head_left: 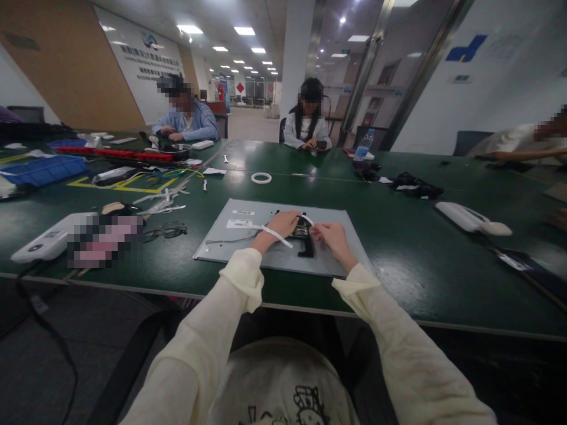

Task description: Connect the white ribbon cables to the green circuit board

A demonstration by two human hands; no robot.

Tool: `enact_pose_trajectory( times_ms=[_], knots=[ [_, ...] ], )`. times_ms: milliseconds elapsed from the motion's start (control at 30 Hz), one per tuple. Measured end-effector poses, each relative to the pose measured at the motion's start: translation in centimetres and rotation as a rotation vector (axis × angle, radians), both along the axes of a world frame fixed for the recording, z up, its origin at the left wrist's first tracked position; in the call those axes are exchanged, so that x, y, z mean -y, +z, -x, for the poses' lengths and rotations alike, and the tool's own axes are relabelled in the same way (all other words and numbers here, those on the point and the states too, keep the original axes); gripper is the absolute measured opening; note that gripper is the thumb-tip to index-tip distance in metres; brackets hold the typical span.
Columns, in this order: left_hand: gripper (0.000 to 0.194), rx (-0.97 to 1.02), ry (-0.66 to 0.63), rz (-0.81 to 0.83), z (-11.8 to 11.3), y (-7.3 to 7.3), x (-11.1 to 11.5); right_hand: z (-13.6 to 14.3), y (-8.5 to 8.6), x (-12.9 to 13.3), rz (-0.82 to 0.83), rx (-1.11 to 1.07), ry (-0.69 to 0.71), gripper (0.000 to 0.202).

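A grey flat panel (239, 248) lies on the green table before me, with a small circuit board (302, 228) and a black bracket (306, 248) on its middle. Over the board, a short white tape strip (306, 219) spans between my fingers. My right hand (332, 239) pinches its right end. The fingers of my left hand (281, 224) are bent together at the other end, their tips partly hidden. Another white strip (277, 236) hangs across my left hand near the wrist. A thin grey cable (230, 240) runs leftward along the panel.
Beyond the panel lies a white tape roll (261, 177). To the left are glasses (166, 231), tape scraps (163, 203), a white power bank (55, 236) and a blue tray (44, 170). A white device (472, 218) is at right. Several people sit around the table.
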State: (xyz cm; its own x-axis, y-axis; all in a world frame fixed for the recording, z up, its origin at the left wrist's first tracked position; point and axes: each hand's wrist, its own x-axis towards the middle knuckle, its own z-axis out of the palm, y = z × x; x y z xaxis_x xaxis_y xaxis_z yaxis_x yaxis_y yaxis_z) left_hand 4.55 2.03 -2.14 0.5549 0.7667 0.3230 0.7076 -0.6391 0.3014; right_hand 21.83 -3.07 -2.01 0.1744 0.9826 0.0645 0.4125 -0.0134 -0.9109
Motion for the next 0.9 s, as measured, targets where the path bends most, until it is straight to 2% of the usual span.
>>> enact_pose_trajectory(
  times_ms=[133,233,433,533,667,900],
  knots=[
    [0.039,-0.107,0.027,-0.018,0.0,-0.5,-0.3,0.1,0.2,0.1,0.017,0.043,0.007,0.029],
    [0.038,-0.133,0.027,-0.038,0.0,-0.5,-0.2,0.1,0.5,0.3,0.021,0.164,0.015,0.03],
    [0.036,-0.159,0.027,-0.028,-0.2,-0.1,0.0,0.7,1.3,1.0,0.007,0.779,0.031,0.036],
    [0.036,-0.176,0.03,-0.021,-0.2,0.2,0.1,1.1,1.5,1.2,0.039,0.965,0.006,0.036],
    [0.036,-0.19,0.038,-0.033,-0.3,0.4,0.3,1.1,1.7,1.2,0.09,1.062,0.018,0.042],
    [0.038,-0.203,0.046,-0.021,-0.2,0.2,0.3,0.9,2.0,1.7,0.092,1.11,-0.003,0.047]
  ],
)
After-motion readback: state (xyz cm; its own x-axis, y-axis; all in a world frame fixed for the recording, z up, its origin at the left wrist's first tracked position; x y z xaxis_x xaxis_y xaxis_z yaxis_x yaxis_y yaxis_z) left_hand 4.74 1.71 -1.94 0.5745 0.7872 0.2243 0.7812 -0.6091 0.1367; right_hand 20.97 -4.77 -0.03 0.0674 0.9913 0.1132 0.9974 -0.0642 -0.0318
